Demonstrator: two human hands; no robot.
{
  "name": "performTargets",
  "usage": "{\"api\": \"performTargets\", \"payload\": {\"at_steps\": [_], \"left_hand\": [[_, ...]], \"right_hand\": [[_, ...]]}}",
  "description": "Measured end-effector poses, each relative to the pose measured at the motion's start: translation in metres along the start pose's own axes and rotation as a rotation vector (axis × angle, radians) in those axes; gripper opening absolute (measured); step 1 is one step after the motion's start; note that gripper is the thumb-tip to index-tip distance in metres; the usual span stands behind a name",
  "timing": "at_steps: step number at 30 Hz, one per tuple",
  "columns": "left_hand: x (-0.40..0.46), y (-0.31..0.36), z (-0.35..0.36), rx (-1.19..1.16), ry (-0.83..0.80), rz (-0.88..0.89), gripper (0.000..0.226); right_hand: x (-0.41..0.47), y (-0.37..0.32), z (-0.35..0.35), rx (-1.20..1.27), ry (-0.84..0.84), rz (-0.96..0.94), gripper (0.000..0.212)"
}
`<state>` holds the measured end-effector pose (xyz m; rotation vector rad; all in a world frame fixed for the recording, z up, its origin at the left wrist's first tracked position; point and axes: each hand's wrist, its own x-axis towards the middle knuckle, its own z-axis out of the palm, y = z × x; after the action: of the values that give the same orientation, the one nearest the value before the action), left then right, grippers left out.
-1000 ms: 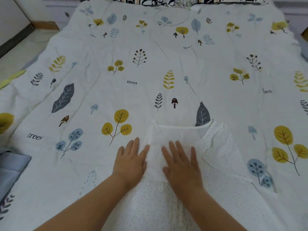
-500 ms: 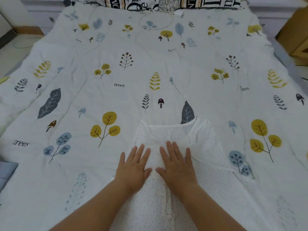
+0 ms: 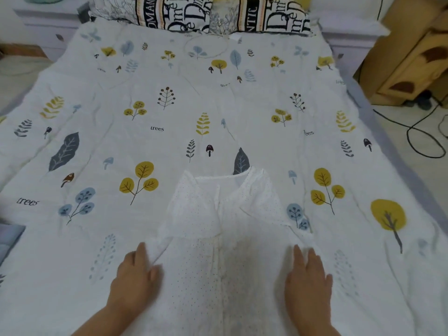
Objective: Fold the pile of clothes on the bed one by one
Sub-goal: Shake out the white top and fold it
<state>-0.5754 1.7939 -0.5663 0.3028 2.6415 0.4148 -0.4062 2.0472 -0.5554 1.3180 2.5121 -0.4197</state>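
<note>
Just two hands (image 3: pixel 135 275) (image 3: pixel 308 272), one dotted garment (image 3: pixel 225 238).

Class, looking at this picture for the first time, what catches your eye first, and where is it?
A white dotted cotton garment lies spread at the near centre of the leaf-printed white bedspread. The left hand and right hand rest at its two side edges. Black-lettered pillows line the far end.
</note>
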Motion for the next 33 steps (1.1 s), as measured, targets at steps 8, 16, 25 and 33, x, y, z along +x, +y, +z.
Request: {"api": "performTargets", "payload": {"at_steps": [8,16,25,33], "left_hand": [[-0.044,-0.01,-0.001,-0.172,-0.061,-0.239,0.02],[-0.082,-0.038,-0.002,-0.159,-0.109,-0.175,0.039],[-0.126,0.007,0.0,0.017,0.165,0.131,0.012],[-0.156,0.061,-0.006,-0.169,-0.674,0.212,0.03]], "right_hand": [[-0.03,0.062,-0.004,0.162,-0.132,0.302,0.045],[-0.052,0.096,-0.016,0.251,-0.201,0.248,0.013],[-0.097,0.06,-0.03,0.244,0.114,-0.191,0.017],[-0.122,0.034,0.004,0.345,-0.314,-0.609,0.047]]}}
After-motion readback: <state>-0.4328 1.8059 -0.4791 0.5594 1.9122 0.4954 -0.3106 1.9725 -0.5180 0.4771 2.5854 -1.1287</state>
